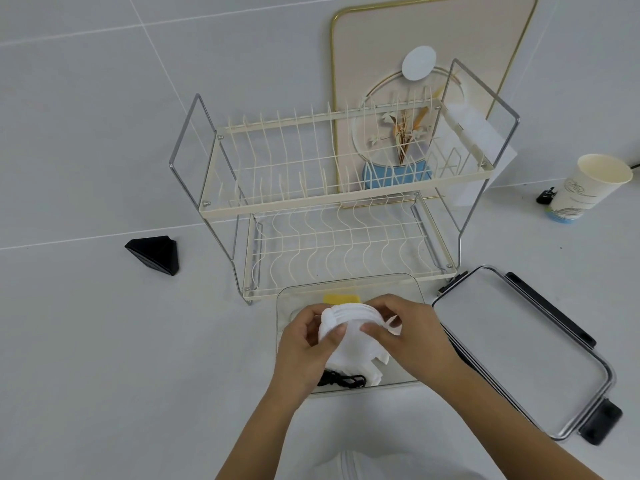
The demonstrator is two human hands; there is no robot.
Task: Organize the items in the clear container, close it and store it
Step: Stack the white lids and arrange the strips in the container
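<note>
White floor (104, 323) | clear container (349, 284) open | left hand (304, 351), right hand (412, 337) both gripping white stack (349, 337) above it

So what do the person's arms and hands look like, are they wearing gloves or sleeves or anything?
Both are bare. The left hand and right hand have no gloves, and no rings show on the fingers. No watch or bracelet shows on either wrist, and both forearms are uncovered right down to the bottom edge of the picture, so no sleeves show. A bit of white clothing sits between the arms.
</note>
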